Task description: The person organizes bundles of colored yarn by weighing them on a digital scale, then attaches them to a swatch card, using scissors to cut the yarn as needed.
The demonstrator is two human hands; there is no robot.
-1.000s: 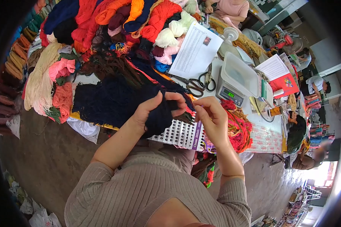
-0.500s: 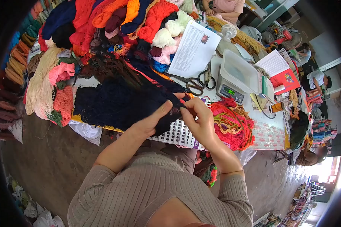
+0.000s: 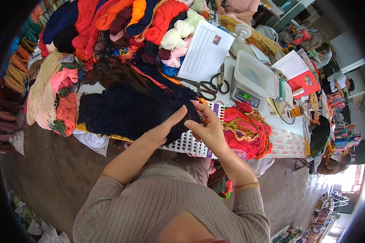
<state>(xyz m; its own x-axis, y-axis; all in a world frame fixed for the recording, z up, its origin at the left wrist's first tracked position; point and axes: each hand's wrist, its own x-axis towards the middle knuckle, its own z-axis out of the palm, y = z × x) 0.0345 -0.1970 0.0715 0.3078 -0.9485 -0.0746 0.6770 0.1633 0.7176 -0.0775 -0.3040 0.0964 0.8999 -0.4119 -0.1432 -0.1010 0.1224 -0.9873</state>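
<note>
A thick bundle of dark navy yarn (image 3: 121,109) stretches across the table's front edge. My left hand (image 3: 168,123) is closed round its right part, thumb lying on top. At the bundle's right end, my right hand (image 3: 207,126) pinches the strands between thumb and fingers. Beneath both hands lies a white card with rows of dark holes (image 3: 186,142), partly covered by the yarn. Just right of my right hand sits a heap of red, pink and olive yarn (image 3: 247,131).
Colourful skeins (image 3: 162,24) pile up at the back. Beyond the hands are scissors (image 3: 220,83), a printed sheet (image 3: 205,50) and a digital scale (image 3: 246,97) carrying a clear plastic tub (image 3: 257,73). A small white fan (image 3: 243,31) stands farther back. Another person (image 3: 241,10) sits across the table.
My right hand has shifted slightly left and its fingers have spread a little along the navy yarn. My left hand keeps its hold almost unmoved. The view has shifted slightly.
</note>
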